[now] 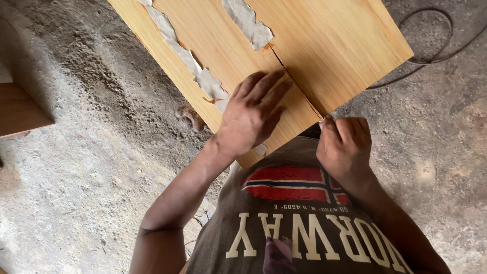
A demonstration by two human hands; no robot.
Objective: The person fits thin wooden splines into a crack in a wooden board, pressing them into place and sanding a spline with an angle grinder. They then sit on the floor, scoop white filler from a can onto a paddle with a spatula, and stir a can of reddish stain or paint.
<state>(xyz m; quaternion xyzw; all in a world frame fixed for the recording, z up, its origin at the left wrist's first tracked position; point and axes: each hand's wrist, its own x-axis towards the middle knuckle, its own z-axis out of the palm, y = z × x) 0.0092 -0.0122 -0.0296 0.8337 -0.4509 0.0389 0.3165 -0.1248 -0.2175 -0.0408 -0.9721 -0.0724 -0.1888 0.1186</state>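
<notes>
— While the left hand point(251, 117) lies flat, fingers spread and together-ish on the wooden board point(324, 40), what is the right one doing?

— The right hand point(346, 143) sits at the board's near edge, fingers curled tight around something small and pale that barely shows at the fingertips. I cannot tell what it is. It meets the end of the dark crack point(299, 86) that runs down the panel.

— And where does the board sit?

— It slopes away from the person's chest, its near corner just above the grey shirt point(304, 228), over a dusty concrete floor point(76, 152).

— How far along does the work look?

— Partly done, I'd judge. Two strips of pale filler point(190, 61) already run along the board: a long one on the left, a shorter one point(249, 23) ending right where the crack opens. The stretch of crack from there down to the near edge is still bare and dark, so that part seems left to fill.

— Anything else about?

— A thin black cable point(436, 45) loops on the floor to the right, and another wooden piece point(20, 109) pokes in at the left edge.
</notes>
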